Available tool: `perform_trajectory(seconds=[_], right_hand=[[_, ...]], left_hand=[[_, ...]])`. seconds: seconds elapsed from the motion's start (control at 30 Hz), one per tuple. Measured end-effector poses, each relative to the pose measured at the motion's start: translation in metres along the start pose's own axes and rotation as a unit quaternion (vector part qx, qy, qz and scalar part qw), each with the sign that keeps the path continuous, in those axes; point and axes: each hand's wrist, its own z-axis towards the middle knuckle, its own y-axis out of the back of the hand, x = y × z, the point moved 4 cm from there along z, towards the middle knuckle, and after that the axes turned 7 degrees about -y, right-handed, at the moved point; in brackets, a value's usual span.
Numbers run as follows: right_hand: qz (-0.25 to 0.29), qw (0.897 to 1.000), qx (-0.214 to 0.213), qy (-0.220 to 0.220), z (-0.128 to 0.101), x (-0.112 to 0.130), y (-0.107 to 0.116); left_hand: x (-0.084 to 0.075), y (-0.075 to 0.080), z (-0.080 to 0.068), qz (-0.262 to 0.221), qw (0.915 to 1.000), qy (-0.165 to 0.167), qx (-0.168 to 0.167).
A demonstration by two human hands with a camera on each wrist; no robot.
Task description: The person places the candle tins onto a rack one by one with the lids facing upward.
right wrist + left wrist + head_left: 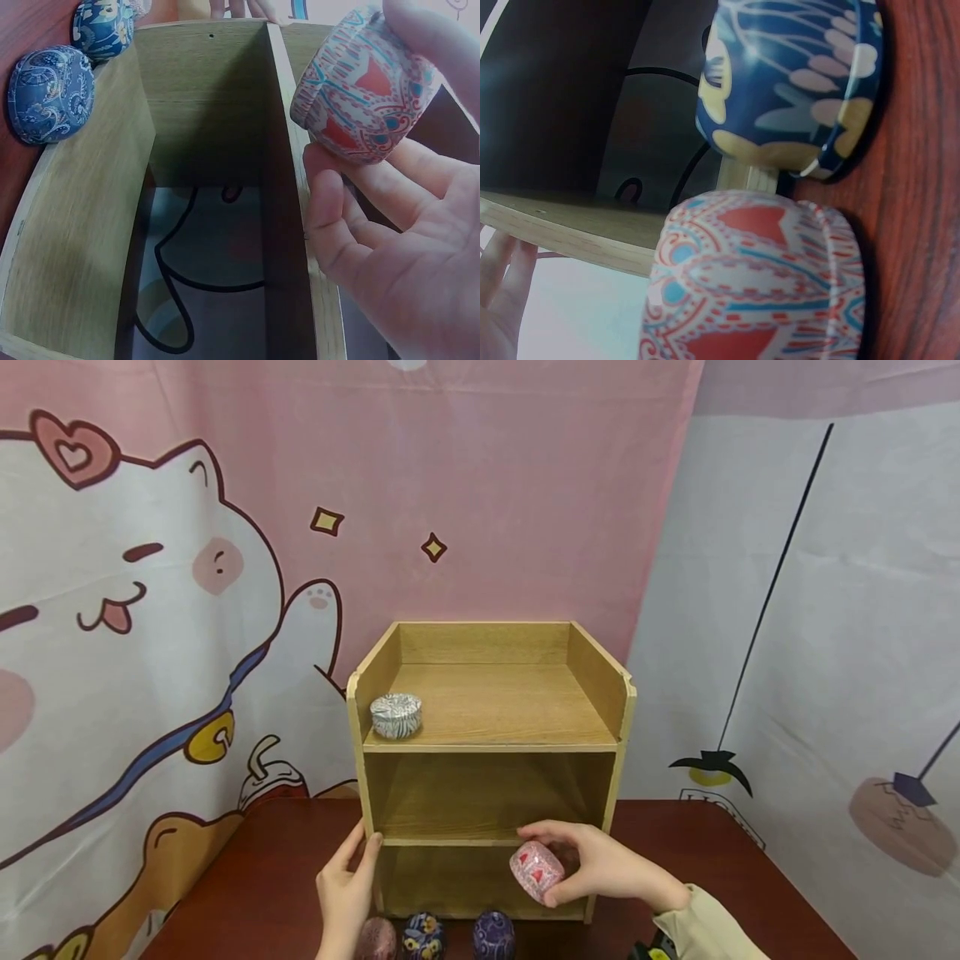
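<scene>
My right hand pinches a small round tin between thumb and fingers, tilted, in front of the shelf's lower openings. Red shapes and blue lines pattern this tin in the right wrist view. At the left side of the wooden shelf, my left hand grips the side panel's front edge, thumb inward. Below, on the table, stand a pinkish patterned tin, a navy floral tin and a purple-blue paisley tin. A zebra-striped tin sits at the left of the top shelf.
The shelf unit has raised sides on top and two open compartments beneath. It stands on a dark red-brown table. Behind hangs a pink and white cartoon cloth. A black and yellow object shows beside the right sleeve.
</scene>
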Motion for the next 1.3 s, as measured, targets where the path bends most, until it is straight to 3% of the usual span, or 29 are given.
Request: perform_trajectory(seconds=[0.87,1.3], right_hand=[[0.011,1.0,-0.006,0.022,-0.0013,0.0073,0.0002],[-0.018,0.999,-0.023,0.012,-0.0022,0.0054,0.0014]], left_hand=[[-0.0011,-0.0004,-0.0004,-0.002,0.9999,0.009,0.006],[-0.0005,-0.0002,0.0,-0.005,0.9999,0.008,0.006]])
